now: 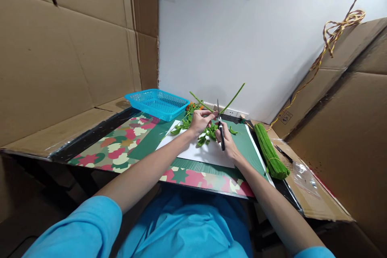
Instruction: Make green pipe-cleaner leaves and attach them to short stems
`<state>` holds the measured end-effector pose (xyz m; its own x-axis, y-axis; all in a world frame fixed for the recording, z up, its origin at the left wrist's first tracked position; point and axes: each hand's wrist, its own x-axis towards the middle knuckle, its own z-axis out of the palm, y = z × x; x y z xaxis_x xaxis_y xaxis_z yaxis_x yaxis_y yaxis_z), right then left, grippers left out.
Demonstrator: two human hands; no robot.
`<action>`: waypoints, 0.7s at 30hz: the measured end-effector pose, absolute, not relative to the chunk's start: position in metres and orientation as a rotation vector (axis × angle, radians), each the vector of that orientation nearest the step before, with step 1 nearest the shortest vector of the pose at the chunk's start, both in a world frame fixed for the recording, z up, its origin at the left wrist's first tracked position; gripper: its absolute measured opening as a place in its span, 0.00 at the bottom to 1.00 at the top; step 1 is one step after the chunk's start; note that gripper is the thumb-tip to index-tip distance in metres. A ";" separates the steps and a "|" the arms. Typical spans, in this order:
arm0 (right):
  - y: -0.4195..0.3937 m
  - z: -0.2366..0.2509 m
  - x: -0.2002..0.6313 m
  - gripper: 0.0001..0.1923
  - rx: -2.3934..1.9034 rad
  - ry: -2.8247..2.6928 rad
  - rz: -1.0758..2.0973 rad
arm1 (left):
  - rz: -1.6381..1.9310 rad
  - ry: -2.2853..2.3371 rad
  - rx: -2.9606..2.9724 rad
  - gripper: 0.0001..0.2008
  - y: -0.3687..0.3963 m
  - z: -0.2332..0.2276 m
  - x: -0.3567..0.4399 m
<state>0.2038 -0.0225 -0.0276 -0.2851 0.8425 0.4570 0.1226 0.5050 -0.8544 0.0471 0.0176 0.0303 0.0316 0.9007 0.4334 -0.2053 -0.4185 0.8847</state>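
My left hand (201,121) pinches green pipe cleaner stems (232,98) that stick up and fork toward the wall. My right hand (226,142) grips black scissors (220,125), blades pointing up beside the stems, close to my left fingers. Under both hands lie several bent green pipe cleaner pieces (208,133) on a white sheet (208,154) over a green mat (242,145).
A blue plastic basket (157,104) stands at the back left. A thick bundle of green pipe cleaners (269,151) lies to the right, with a thin black tool (283,154) beyond it. Small orange pieces (193,107) sit near the wall. Cardboard walls enclose both sides.
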 end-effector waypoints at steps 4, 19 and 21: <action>-0.022 -0.028 0.203 0.26 -0.795 -1.716 0.896 | 1.543 0.782 1.408 0.23 0.017 0.030 0.048; -0.026 -0.023 0.202 0.26 -0.825 -1.712 0.910 | 1.560 0.776 1.455 0.23 0.019 0.026 0.047; -0.026 -0.023 0.202 0.25 -0.820 -1.707 0.919 | 1.564 0.769 1.461 0.23 0.019 0.027 0.047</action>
<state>0.2023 -0.0257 -0.0227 -0.2803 0.8523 0.4416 0.1011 0.4837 -0.8694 0.0467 0.0192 0.0268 0.0329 0.8823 0.4696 -0.1671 -0.4584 0.8729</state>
